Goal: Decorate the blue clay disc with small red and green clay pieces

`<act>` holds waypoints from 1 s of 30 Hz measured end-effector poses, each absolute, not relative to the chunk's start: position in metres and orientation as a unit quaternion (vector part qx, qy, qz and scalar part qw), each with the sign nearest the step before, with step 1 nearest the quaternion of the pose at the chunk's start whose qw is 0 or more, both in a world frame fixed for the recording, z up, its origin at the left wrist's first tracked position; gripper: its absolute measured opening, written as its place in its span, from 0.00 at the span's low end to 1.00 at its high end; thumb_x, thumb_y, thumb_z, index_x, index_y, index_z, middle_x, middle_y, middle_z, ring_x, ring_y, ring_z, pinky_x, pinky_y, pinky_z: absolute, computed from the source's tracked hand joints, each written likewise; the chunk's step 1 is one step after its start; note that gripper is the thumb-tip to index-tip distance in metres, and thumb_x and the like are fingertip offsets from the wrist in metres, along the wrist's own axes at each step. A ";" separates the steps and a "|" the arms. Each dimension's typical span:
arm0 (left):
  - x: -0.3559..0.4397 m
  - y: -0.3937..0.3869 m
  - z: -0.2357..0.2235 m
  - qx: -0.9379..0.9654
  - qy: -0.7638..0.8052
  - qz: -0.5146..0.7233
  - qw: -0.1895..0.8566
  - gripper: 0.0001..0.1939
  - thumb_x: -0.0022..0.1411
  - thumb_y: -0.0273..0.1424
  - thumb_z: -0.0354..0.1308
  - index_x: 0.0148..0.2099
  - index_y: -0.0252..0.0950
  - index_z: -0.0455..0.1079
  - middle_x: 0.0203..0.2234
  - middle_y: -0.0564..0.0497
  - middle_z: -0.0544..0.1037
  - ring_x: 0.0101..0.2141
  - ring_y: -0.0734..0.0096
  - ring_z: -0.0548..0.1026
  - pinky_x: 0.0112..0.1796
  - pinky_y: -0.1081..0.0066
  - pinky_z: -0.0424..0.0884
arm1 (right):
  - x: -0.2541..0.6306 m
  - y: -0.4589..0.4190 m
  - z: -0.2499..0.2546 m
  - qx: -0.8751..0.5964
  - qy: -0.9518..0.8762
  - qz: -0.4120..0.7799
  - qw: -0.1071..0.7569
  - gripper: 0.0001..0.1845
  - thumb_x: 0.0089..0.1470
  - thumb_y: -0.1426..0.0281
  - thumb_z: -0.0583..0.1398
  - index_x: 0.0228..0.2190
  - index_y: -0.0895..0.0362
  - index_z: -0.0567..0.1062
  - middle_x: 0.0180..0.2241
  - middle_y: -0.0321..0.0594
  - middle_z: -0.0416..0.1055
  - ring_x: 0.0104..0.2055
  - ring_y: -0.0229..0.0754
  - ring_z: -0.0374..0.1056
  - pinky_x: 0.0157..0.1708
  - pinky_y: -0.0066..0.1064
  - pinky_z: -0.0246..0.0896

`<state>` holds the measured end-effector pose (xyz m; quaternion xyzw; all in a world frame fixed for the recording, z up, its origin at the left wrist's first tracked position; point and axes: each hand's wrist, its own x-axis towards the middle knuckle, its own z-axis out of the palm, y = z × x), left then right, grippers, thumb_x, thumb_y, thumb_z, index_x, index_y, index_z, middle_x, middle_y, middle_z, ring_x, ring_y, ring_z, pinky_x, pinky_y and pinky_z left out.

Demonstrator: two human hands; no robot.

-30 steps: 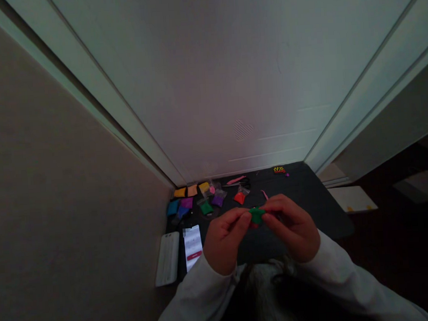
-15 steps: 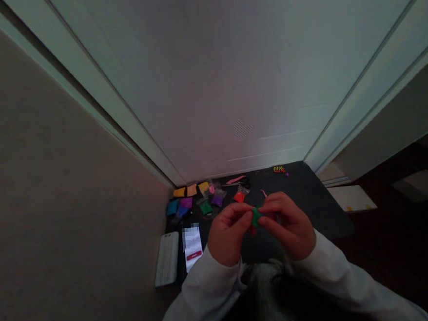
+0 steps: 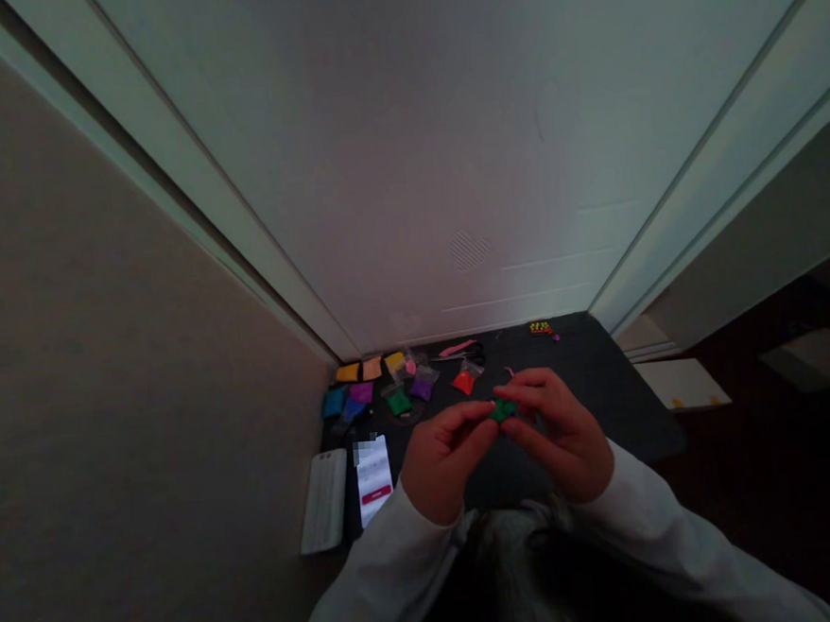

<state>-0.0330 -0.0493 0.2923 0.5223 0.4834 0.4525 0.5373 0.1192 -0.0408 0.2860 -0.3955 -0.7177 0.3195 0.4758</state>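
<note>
Between the fingertips of both hands is a small lump of green modelling clay [image 3: 503,410], with a dark blue bit at its right side. My left hand [image 3: 441,459] pinches its left edge between thumb and fingers. From the right, my right hand [image 3: 564,441] grips it with thumb and fingertips. The lump is held above the dark table, and the fingers partly cover it. Just beyond my right hand, the tip of a pink tool [image 3: 509,373] shows. A bag of orange-red clay [image 3: 463,381] lies farther off on the table.
Bags of green clay [image 3: 399,402], purple clay [image 3: 421,387] and several other colours lie at the back left. Behind them are scissors [image 3: 473,353] and a pink strip. A lit phone [image 3: 375,480] and white case [image 3: 324,502] sit left. A yellow-dotted piece [image 3: 540,328] lies back right.
The green clay has turned in my fingers and shifted slightly right. A red part seen below it before is out of sight now. My left fingers have straightened a little.
</note>
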 end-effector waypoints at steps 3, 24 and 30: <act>-0.033 -0.050 0.292 0.548 0.489 0.456 0.503 0.07 0.51 0.30 0.55 0.34 0.34 0.71 0.26 0.52 0.76 0.28 0.74 0.72 0.31 0.76 0.68 | 0.120 -0.040 0.289 -0.391 -0.734 0.302 0.465 0.15 0.47 0.74 0.56 0.39 0.50 0.70 0.37 0.41 0.63 0.38 0.41 0.61 0.33 0.34 0.59; -0.038 -0.057 0.302 0.636 0.506 0.465 0.352 0.08 0.52 0.28 0.55 0.37 0.39 0.71 0.29 0.52 0.75 0.30 0.74 0.72 0.34 0.75 0.67 | 0.114 -0.042 0.287 -0.405 -0.644 0.408 0.504 0.04 0.48 0.70 0.56 0.30 0.54 0.70 0.28 0.37 0.64 0.29 0.36 0.60 0.28 0.29 0.57; -0.036 -0.057 0.304 0.611 0.509 0.480 0.371 0.05 0.51 0.28 0.56 0.33 0.39 0.71 0.26 0.54 0.75 0.28 0.75 0.71 0.31 0.77 0.67 | 0.115 -0.044 0.292 -0.399 -0.680 0.383 0.482 0.06 0.46 0.70 0.58 0.31 0.54 0.70 0.27 0.37 0.65 0.28 0.36 0.59 0.27 0.30 0.57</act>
